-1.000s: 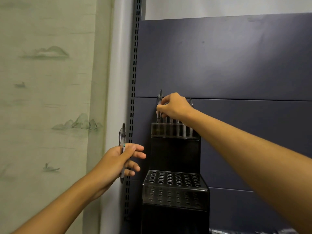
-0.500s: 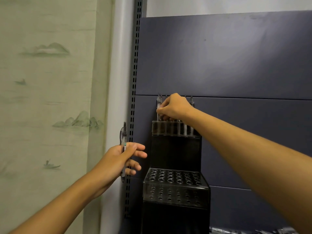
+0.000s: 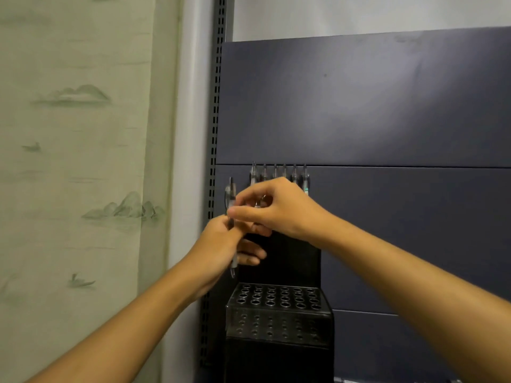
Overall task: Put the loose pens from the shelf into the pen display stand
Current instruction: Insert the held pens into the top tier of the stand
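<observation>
Both hands meet on one pen beside the stand's top row.
Left hand [image 3: 218, 244] grips the upright pen [image 3: 231, 200]; right hand [image 3: 276, 208] fingers pinch it too, left of the stand [image 3: 279, 310], whose front holes are open.

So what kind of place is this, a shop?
Probably a shop's stationery aisle or a mock-up of one: a dark back panel on a slotted metal upright, and a black tiered pen stand with a row of pens in its top tier.

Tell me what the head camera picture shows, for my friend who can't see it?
Two hands meet at one upright pen: the left hand grips it and the right hand pinches it higher up. Behind them, six pens stand in the black pen display stand's top row; its lower holes are empty.
</observation>
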`<act>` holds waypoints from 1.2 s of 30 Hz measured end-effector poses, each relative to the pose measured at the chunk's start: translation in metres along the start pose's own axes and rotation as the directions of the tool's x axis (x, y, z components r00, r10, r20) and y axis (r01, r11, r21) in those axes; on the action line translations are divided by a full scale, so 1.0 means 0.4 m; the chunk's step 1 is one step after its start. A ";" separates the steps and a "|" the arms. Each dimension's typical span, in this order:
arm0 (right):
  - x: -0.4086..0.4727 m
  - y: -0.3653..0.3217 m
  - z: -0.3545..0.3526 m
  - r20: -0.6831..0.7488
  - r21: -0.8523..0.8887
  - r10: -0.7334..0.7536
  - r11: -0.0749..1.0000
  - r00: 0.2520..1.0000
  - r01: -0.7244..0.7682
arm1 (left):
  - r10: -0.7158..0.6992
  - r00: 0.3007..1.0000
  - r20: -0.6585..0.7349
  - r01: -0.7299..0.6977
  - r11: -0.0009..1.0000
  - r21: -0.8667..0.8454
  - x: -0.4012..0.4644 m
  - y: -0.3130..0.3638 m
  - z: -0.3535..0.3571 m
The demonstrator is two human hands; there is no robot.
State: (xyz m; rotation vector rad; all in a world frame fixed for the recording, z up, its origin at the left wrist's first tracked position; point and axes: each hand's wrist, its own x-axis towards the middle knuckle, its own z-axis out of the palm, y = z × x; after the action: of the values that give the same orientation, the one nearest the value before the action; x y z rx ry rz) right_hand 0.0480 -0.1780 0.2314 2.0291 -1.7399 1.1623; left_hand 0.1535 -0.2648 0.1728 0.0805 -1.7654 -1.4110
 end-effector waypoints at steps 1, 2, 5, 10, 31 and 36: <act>-0.004 0.005 0.000 -0.014 -0.010 0.007 1.000 1.000 -0.008 | 0.002 1.000 0.015 -0.002 1.000 0.017 0.001 -0.002 0.009; -0.010 0.010 -0.001 -0.022 -0.010 0.014 1.000 1.000 -0.014 | 0.004 1.000 0.029 -0.005 0.999 0.035 0.001 -0.004 0.016; -0.013 0.024 -0.005 -0.059 0.026 0.021 0.999 0.998 -0.019 | 0.004 0.997 0.073 -0.012 0.994 0.107 0.003 -0.010 0.021; 0.051 0.045 -0.066 -0.296 0.303 0.153 0.951 0.943 -0.059 | -0.014 1.000 0.021 0.012 0.995 0.103 -0.002 -0.033 -0.039; 0.158 0.131 -0.067 -0.268 0.070 0.239 0.971 0.933 -0.229 | -0.090 0.993 -0.076 0.105 0.966 0.237 -0.063 -0.060 -0.175; 0.159 0.139 -0.057 -0.156 -0.030 0.285 0.956 0.946 -0.293 | -0.098 0.993 -0.058 0.109 0.966 0.233 -0.060 -0.064 -0.167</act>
State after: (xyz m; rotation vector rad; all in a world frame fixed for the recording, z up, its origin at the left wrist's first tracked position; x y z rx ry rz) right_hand -0.0133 -0.2251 0.2723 1.6461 -2.0152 1.2986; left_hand 0.2003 -0.3127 0.1381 0.3346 -1.9068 -1.2549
